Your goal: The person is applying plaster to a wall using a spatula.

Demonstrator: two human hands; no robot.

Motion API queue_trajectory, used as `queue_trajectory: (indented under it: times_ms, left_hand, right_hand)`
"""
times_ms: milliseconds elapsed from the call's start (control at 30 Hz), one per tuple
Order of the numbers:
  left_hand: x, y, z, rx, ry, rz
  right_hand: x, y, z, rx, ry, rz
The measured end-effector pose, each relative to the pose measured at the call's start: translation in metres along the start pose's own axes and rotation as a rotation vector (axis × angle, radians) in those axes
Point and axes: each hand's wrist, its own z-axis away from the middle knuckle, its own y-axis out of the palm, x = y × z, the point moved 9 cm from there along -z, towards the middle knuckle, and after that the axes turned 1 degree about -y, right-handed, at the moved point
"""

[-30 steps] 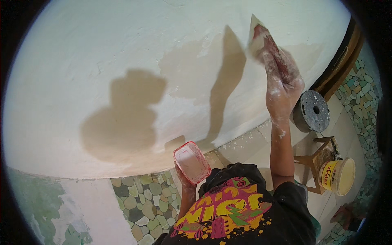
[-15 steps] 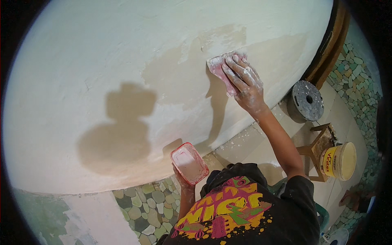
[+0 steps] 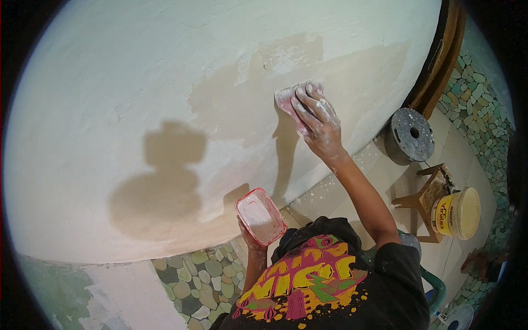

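Note:
My right hand [image 3: 318,124] is closed on a pink scraper [image 3: 286,98], its fingers spread over the back and the tool pressed flat on the white curved wall [image 3: 115,60]. Both hand and scraper are smeared with white material. Around them the wall has an uneven beige damp-looking patch [image 3: 220,104] and some rough spots. My left hand [image 3: 248,234] grips a small plastic tub [image 3: 258,214] with a red rim and whitish paste inside, held low near the wall's bottom edge.
At right stand a grey drum [image 3: 404,135] with a centre hole, a spattered wooden stool [image 3: 423,201], a cream bucket [image 3: 459,214] with a yellow label and a green curved object [image 3: 437,291]. Pebble tiling [image 3: 195,280] borders the floor. Dark wooden trim [image 3: 440,77] edges the wall.
My right hand has swept down and left from higher on the right, and the scraper has turned from nearly upright to flat on the wall. My left hand has barely moved.

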Motion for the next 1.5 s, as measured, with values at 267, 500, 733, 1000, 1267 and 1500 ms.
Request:
queue_trajectory:
  times_ms: [267, 500, 733, 1000, 1267, 1500]
  left_hand:
    - [-0.002, 0.010, -0.004, 0.042, 0.021, -0.112]
    - [0.005, 0.011, -0.003, 0.059, -0.007, -0.065]
    - [0.006, 0.024, -0.004, 0.017, -0.040, -0.098]
    - [0.011, -0.012, -0.011, -0.021, -0.053, 0.104]
    - [0.009, 0.003, -0.020, 0.005, -0.105, -0.120]
    - [0.007, 0.007, -0.016, -0.018, -0.089, -0.113]
  right_hand:
    - [-0.043, -0.074, -0.062, -0.231, 0.237, -0.114]
    - [0.021, -0.028, -0.057, -0.073, 0.319, -0.265]
    - [0.028, -0.025, -0.060, -0.010, 0.133, -0.401]
    - [0.015, -0.012, -0.036, -0.113, -0.160, 0.092]
    - [0.024, -0.031, -0.038, 0.017, -0.286, 0.069]
    - [0.018, -0.003, -0.041, -0.091, -0.385, 0.059]
